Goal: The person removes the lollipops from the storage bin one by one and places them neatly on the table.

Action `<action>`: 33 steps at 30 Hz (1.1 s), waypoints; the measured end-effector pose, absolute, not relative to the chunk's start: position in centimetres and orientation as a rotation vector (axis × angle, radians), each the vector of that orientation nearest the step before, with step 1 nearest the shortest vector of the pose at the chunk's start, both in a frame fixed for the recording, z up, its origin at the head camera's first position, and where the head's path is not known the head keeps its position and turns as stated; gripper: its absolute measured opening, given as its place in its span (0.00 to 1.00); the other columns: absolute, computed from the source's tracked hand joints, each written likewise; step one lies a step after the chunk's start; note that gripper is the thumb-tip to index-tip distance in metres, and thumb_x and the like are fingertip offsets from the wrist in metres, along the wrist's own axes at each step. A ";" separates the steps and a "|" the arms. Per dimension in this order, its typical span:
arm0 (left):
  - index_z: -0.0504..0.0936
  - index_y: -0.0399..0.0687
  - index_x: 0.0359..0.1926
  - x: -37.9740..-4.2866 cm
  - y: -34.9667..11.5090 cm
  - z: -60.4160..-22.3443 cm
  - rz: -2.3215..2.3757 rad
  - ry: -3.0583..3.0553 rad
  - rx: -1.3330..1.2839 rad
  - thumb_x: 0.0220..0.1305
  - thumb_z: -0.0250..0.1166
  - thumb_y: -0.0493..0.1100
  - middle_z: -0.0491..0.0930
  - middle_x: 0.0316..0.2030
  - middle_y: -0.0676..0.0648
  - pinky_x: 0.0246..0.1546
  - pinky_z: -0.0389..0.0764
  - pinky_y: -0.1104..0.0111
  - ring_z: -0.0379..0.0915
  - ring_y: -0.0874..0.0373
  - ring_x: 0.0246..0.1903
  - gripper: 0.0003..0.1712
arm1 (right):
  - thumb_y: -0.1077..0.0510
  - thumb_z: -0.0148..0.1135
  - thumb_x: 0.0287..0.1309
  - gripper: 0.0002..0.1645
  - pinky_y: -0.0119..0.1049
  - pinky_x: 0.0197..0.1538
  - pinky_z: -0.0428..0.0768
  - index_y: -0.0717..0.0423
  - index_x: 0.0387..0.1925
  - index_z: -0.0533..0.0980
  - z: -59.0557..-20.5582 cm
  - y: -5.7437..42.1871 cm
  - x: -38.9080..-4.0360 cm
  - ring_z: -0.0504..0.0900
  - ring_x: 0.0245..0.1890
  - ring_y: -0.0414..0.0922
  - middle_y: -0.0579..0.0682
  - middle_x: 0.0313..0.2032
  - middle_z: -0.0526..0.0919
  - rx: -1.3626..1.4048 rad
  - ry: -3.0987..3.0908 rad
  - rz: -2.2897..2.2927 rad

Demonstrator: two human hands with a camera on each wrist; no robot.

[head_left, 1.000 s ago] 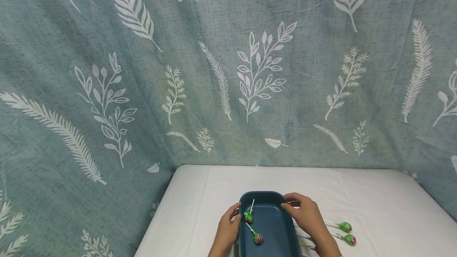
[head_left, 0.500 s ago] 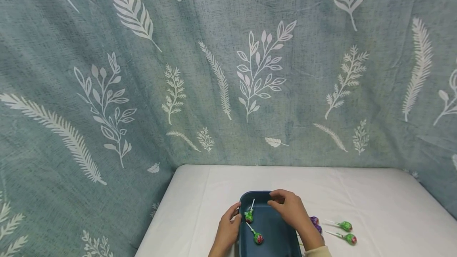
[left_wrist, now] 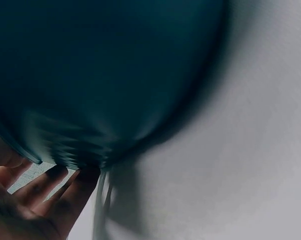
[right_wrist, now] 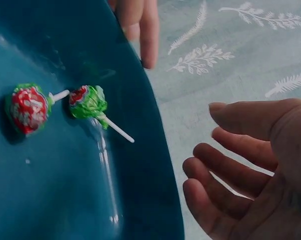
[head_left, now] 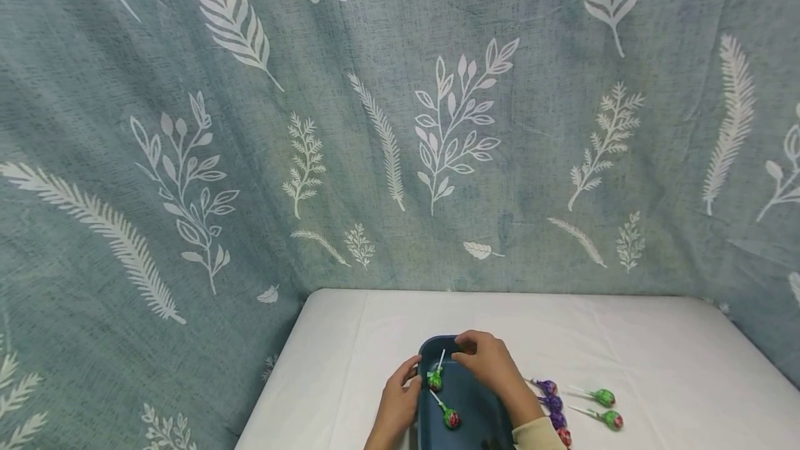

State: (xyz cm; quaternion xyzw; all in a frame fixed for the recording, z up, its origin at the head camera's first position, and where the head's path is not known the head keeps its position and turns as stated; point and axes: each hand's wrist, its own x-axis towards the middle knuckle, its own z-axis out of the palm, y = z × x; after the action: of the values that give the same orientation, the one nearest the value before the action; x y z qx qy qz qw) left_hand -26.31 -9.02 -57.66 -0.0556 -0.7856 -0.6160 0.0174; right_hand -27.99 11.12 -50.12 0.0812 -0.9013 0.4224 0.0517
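Note:
A dark blue tray (head_left: 471, 419) stands on the white table, its near end cut off by the frame edge. Two green-and-red wrapped lollipops lie in its left part: one (head_left: 435, 379) near the far end, the other (head_left: 451, 418) closer. My left hand (head_left: 398, 398) holds the tray's left side; in the left wrist view its fingers (left_wrist: 73, 197) touch the outer wall. Over the far right part of the tray is my right hand (head_left: 490, 363), thumb and fingers apart. The right wrist view shows nothing between them, with the tray rim (right_wrist: 165, 150) beside the fingertips.
Right of the tray, several purple lollipops (head_left: 553, 403) lie in a column, with a red one (head_left: 564, 436) at the near end. Farther right are two more green lollipops (head_left: 604, 397). A leaf-patterned curtain (head_left: 519, 158) hangs behind the table (head_left: 356, 353).
My right hand has moved left from the tray's far right corner to over its inside. This uncovers the purple lollipops at the right. The left hand and the tray stay in place.

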 end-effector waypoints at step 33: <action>0.75 0.39 0.67 -26.9 -9.4 -57.8 -1.958 -2.441 -0.191 0.73 0.57 0.35 0.81 0.56 0.35 0.52 0.81 0.52 0.79 0.43 0.55 0.23 | 0.63 0.76 0.49 0.13 0.48 0.38 0.83 0.61 0.38 0.85 -53.8 7.5 -30.7 0.85 0.34 0.50 0.52 0.34 0.86 0.392 -2.984 1.151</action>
State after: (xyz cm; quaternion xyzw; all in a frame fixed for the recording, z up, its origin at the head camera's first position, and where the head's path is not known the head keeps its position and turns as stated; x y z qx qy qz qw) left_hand -26.88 -9.36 -57.83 -0.0608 -0.7785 -0.6246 0.0032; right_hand -30.66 7.52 -53.82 0.1217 -0.9253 0.3569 -0.0402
